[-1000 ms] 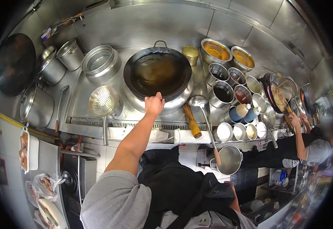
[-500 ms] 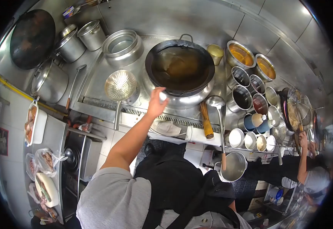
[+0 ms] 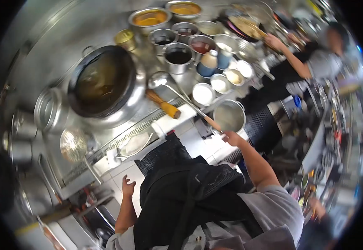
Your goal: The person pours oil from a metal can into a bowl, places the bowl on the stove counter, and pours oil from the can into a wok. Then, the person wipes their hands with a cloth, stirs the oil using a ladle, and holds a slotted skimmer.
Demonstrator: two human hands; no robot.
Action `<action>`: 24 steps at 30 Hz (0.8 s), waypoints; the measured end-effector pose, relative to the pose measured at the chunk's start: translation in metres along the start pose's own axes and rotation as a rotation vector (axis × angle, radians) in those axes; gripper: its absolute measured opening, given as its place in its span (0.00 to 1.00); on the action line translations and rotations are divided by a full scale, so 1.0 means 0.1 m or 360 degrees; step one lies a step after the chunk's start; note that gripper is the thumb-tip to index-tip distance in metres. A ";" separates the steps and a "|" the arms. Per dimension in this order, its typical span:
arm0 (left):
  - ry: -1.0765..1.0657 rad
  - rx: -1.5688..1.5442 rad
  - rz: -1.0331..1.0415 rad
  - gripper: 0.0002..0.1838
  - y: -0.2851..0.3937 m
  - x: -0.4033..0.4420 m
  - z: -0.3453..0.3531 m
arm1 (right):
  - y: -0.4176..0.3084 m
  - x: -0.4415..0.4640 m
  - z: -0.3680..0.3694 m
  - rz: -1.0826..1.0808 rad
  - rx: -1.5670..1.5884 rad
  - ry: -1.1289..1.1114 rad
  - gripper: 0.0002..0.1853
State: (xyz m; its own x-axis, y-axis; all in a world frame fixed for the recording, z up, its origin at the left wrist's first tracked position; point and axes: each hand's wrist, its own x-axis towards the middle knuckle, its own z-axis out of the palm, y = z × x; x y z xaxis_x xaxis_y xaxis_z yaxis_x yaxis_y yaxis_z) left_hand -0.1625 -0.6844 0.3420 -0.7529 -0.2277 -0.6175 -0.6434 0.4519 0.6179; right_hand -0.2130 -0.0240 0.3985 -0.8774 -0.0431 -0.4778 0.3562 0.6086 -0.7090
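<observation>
My right hand is at the wooden handle end of a long steel ladle, its fingers closed on the tip. The ladle's bowl rests on the steel range edge, and its handle passes beside a deep steel pot. My left hand hangs low in front of the range, fingers apart and holding nothing. A black wok with dark oil sits on the burner. Between wok and ladle lies a bamboo brush with a yellow-bound handle.
Several sauce pots and white seasoning bowls stand right of the wok. A perforated strainer rests at the left. At upper right, another person's hand holds a utensil over a pan.
The view has swung right. My left hand has drawn back from the wok's front to below the range edge. My right hand has come into view at the ladle's handle.
</observation>
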 end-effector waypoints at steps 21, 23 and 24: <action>-0.1005 0.0412 0.0660 0.25 -0.55 0.07 0.69 | -1.61 -0.52 3.69 -0.0814 -0.0425 -0.0544 0.22; -0.1467 -0.1050 -0.0217 0.20 -0.22 -0.29 0.59 | -1.79 -0.58 3.74 -0.0579 -0.0268 -0.0484 0.21; -0.1592 -0.1172 -0.0088 0.16 0.01 -0.50 0.44 | -1.93 -0.62 3.71 -0.0344 -0.0116 -0.0417 0.19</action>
State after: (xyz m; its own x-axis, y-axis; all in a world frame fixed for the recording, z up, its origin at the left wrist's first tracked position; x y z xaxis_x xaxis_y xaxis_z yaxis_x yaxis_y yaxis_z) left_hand -0.1195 -0.6350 0.3521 -0.4944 0.6722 -0.5511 -0.8386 -0.2022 0.5058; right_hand -0.1086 -0.4323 0.3724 -0.8144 -0.3732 -0.4444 0.1390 0.6180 -0.7738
